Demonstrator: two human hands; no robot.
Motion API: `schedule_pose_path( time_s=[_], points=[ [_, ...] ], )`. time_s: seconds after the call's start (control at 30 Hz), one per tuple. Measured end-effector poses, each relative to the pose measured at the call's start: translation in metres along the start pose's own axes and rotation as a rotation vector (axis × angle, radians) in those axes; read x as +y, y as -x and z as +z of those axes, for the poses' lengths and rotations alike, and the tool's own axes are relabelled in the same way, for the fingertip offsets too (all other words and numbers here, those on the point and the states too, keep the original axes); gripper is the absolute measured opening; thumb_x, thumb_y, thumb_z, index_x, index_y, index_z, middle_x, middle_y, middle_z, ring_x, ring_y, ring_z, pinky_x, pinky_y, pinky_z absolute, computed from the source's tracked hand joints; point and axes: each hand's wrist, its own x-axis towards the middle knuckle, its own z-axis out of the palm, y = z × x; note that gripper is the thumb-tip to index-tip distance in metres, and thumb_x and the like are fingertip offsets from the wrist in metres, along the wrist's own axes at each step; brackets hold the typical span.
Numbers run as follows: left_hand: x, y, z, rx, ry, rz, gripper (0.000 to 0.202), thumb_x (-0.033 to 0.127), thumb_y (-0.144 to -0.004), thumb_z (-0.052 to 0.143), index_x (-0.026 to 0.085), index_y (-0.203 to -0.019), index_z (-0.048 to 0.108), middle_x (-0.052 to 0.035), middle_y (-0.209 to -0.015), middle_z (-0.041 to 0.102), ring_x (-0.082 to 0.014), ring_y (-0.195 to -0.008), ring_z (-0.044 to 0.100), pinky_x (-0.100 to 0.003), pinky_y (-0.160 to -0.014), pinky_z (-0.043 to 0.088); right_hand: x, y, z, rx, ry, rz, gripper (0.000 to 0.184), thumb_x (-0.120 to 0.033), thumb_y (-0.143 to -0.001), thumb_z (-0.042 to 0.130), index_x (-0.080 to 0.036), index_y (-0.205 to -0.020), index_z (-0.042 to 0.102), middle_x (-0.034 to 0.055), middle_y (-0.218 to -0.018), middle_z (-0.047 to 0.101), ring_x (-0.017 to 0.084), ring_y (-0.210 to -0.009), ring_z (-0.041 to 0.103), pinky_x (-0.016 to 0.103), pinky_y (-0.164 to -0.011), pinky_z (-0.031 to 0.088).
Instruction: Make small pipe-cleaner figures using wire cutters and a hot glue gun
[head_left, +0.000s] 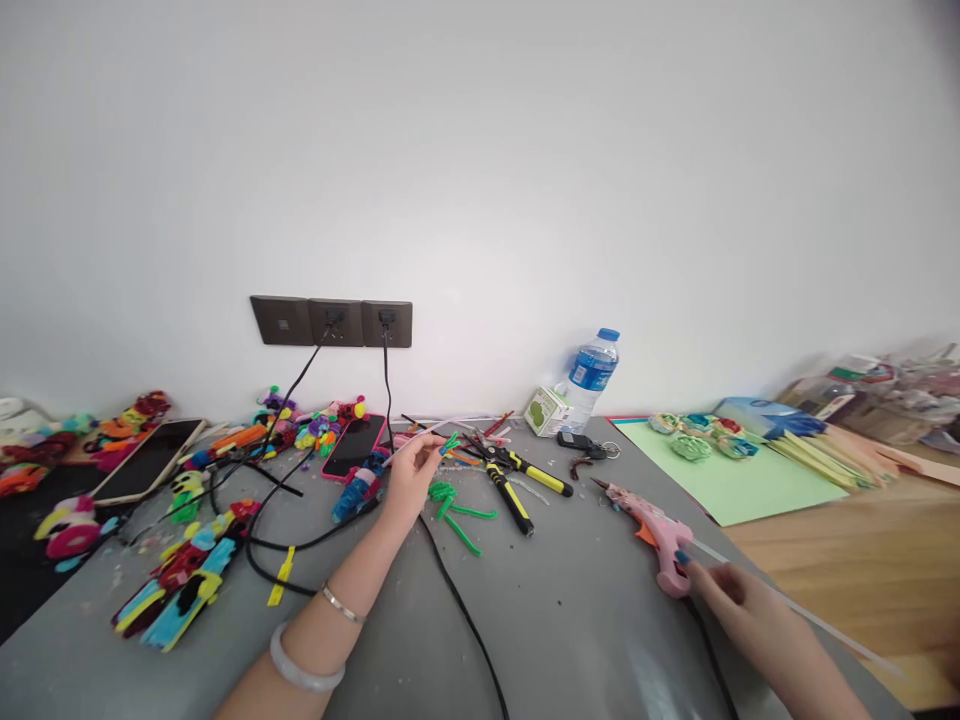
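Observation:
My left hand (417,470) is raised over the middle of the grey table, pinching a small green pipe cleaner piece (450,443) between its fingertips. Just below it lies a bundle of green pipe cleaners (454,508) with loose legs. My right hand (750,605) is at the right, its fingers curled and a fingertip on the back of the handle of a pink hot glue gun (660,535). The gun's nozzle points up and left, and a clear glue stick (825,630) extends from its rear. Part of the right hand's grip is hidden.
Yellow-black pliers (511,500) lie beyond my left hand. Black cords (457,590) cross the table from wall sockets (330,322). Pipe cleaner figures (187,580) and phones (150,460) fill the left. A bottle (592,375), small box (546,412) and green paper (735,490) are at right.

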Motion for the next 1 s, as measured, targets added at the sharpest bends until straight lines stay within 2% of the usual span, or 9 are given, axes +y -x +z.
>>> schedule_pose_path(
  time_s=[0.07,0.13,0.33,0.4,0.5,0.67,0.8,0.9,1.0],
  points=[
    [-0.001,0.001,0.001,-0.02,-0.012,0.015,0.015,0.025,-0.08,0.057,0.016,-0.09,0.063,0.0002,-0.072,0.056,-0.0107,-0.059,0.048,-0.021,-0.053,0.038,0.005,0.002,0.005,-0.144,0.02,0.067,0.051,-0.07,-0.074,0.049,-0.023,-0.063,0.064,0.0071,-0.065,0.069,0.027,-0.064,0.065,0.033,-0.055,0.044],
    [-0.002,0.002,0.002,-0.039,-0.029,0.014,0.013,0.024,-0.08,0.057,0.017,-0.09,0.062,0.0004,-0.072,0.054,-0.0114,-0.061,0.049,-0.021,-0.054,0.038,-0.003,0.001,0.006,-0.234,0.033,0.082,0.051,-0.071,-0.075,0.049,-0.024,-0.066,0.066,0.0068,-0.072,0.072,0.027,-0.068,0.066,0.032,-0.057,0.044],
    [-0.001,0.003,0.003,-0.07,-0.046,-0.015,0.013,0.023,-0.079,0.055,0.017,-0.089,0.06,-0.0021,-0.08,0.056,-0.0141,-0.069,0.052,-0.022,-0.058,0.04,-0.034,-0.006,0.001,-0.292,0.108,0.067,0.036,-0.052,-0.07,0.058,-0.023,-0.049,0.05,0.0053,-0.057,0.065,0.025,-0.058,0.062,0.031,-0.054,0.04],
    [-0.002,0.003,0.004,-0.065,-0.044,-0.032,0.013,0.023,-0.078,0.055,0.017,-0.089,0.059,-0.0023,-0.081,0.056,-0.0141,-0.068,0.052,-0.022,-0.057,0.039,-0.035,-0.003,0.0,-0.306,0.021,0.092,0.032,-0.049,-0.07,0.058,-0.023,-0.053,0.051,0.0046,-0.058,0.065,0.023,-0.056,0.062,0.032,-0.057,0.042],
    [-0.004,0.003,0.005,-0.06,-0.043,-0.065,0.014,0.026,-0.079,0.055,0.017,-0.089,0.058,-0.0024,-0.08,0.056,-0.0141,-0.066,0.051,-0.022,-0.055,0.038,-0.038,0.004,0.0,-0.28,-0.267,0.112,0.028,-0.049,-0.072,0.056,-0.021,-0.068,0.057,0.0035,-0.063,0.066,0.021,-0.055,0.062,0.034,-0.062,0.045],
    [-0.005,0.002,0.005,-0.066,-0.032,-0.085,0.015,0.028,-0.079,0.055,0.017,-0.089,0.058,-0.0024,-0.08,0.056,-0.0141,-0.067,0.051,-0.023,-0.056,0.04,-0.076,0.014,-0.01,-0.276,-0.714,-0.053,0.027,-0.045,-0.072,0.06,-0.019,-0.08,0.056,0.003,-0.067,0.062,0.017,-0.054,0.058,0.027,-0.049,0.041],
    [-0.003,0.001,0.003,-0.059,-0.056,-0.06,0.013,0.027,-0.079,0.056,0.017,-0.087,0.059,-0.0024,-0.079,0.057,-0.0145,-0.068,0.052,-0.023,-0.057,0.041,-0.123,0.008,-0.016,-0.381,-0.8,-0.225,0.023,-0.042,-0.08,0.057,-0.02,-0.076,0.05,0.0003,-0.061,0.057,0.011,-0.047,0.046,0.026,-0.047,0.038],
    [-0.001,0.0,0.002,-0.027,-0.101,-0.027,0.011,0.025,-0.081,0.054,0.017,-0.086,0.059,-0.0026,-0.08,0.058,-0.0146,-0.07,0.053,-0.023,-0.059,0.041,-0.15,-0.007,-0.004,-0.445,-0.818,-0.319,0.025,-0.042,-0.083,0.057,-0.018,-0.091,0.056,-0.0046,-0.051,0.045,0.011,-0.046,0.037,0.025,-0.045,0.03],
    [-0.001,-0.001,0.0,-0.016,-0.15,0.011,0.01,0.022,-0.082,0.052,0.017,-0.086,0.059,-0.0029,-0.083,0.06,-0.0149,-0.073,0.054,-0.023,-0.061,0.041,-0.162,-0.022,0.022,-0.552,-0.809,-0.373,0.035,-0.044,-0.08,0.06,-0.015,-0.1,0.06,-0.0047,-0.053,0.043,0.01,-0.048,0.033,0.025,-0.046,0.027]
  ],
)
